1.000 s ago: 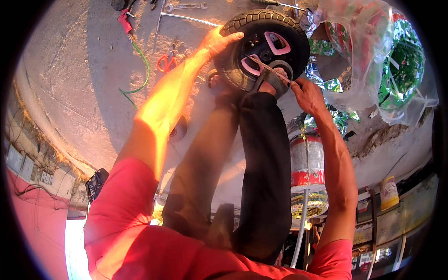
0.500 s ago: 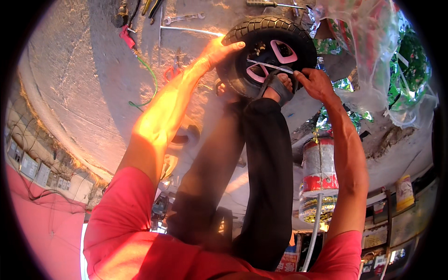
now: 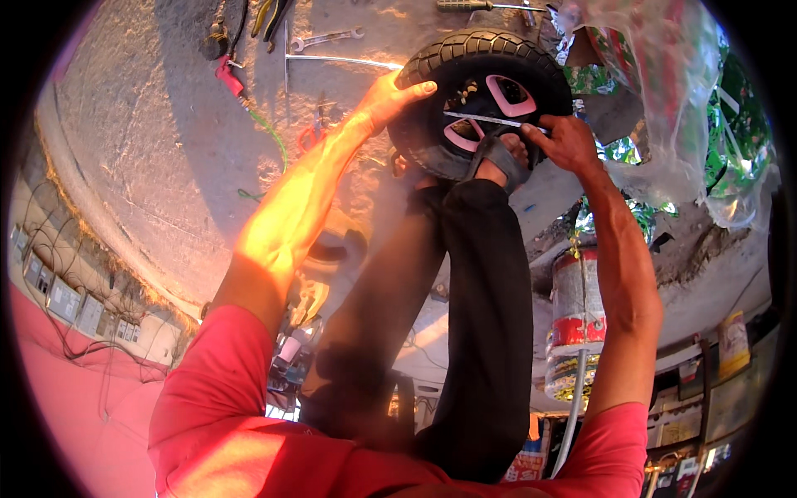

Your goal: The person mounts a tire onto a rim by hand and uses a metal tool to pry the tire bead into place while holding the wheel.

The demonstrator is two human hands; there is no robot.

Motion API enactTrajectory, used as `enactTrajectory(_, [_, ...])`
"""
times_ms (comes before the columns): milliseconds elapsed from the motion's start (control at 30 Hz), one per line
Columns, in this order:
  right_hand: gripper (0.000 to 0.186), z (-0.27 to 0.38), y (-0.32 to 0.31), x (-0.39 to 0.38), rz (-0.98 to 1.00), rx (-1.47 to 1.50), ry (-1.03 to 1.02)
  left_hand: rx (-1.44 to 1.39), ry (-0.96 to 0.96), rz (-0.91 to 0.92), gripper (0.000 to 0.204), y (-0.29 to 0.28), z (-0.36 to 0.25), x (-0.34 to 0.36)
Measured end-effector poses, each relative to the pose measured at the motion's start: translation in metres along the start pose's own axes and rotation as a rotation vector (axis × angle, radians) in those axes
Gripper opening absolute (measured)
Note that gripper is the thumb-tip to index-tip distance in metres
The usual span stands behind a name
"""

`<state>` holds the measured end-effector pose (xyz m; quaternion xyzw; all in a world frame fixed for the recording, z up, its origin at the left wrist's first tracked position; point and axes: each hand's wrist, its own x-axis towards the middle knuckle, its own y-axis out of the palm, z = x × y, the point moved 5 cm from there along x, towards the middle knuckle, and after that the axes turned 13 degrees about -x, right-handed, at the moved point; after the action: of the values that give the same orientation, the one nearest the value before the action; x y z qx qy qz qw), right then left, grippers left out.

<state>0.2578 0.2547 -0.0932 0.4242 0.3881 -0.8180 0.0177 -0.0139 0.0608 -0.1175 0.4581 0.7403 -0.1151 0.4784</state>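
Observation:
A small wheel with a thick black tyre [image 3: 419,129] and a pink-trimmed rim [image 3: 508,95] rests tilted at my feet. My left hand [image 3: 390,100] grips the tyre's left edge, its thumb lying on the sidewall and its fingers partly hidden round the tread. In my right hand [image 3: 567,143], at the wheel's right side, is a slim metal tyre lever [image 3: 488,121]. The lever reaches across the face of the wheel toward the left. My sandalled foot [image 3: 504,159] is against the wheel's lower right, hiding part of the rim.
Beyond the wheel lie a spanner [image 3: 328,38], a long metal rod [image 3: 344,60], pliers [image 3: 268,18] and a screwdriver [image 3: 465,6]. A pink-handled tool [image 3: 228,76] on a green hose lies left. Clear plastic sheeting [image 3: 664,108] hangs at right, above a red-and-white bucket [image 3: 575,303].
The whole view has shifted slightly. The lever now lies a little flatter across the wheel; both hands keep their holds.

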Motion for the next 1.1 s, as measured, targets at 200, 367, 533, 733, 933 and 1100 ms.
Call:
enactTrajectory(200, [0.063,0.01,-0.013,0.009,0.068,-0.025,0.02,-0.016,0.01,0.036,0.069,0.001,0.002,0.006])
enactTrajectory(367, [0.068,0.012,-0.013,0.001,0.156,-0.026,0.113,0.181,0.032,0.007,0.073,0.008,-0.013,0.0])
enactTrajectory(533, [0.07,0.04,-0.026,-0.018,0.205,-0.072,0.237,0.559,0.044,-0.083,0.084,-0.002,-0.029,0.014])
enactTrajectory(733, [0.066,0.05,-0.031,-0.025,0.282,-0.073,0.286,0.974,0.162,-0.281,0.094,0.076,-0.081,0.022])
enactTrajectory(933, [0.053,0.061,-0.033,-0.019,0.523,-0.002,-0.098,0.991,0.311,-0.317,0.095,0.052,-0.069,0.052])
enactTrajectory(1100, [0.05,0.043,-0.019,-0.029,0.869,0.971,0.101,0.934,0.262,-0.25,0.094,0.044,-0.067,0.061])
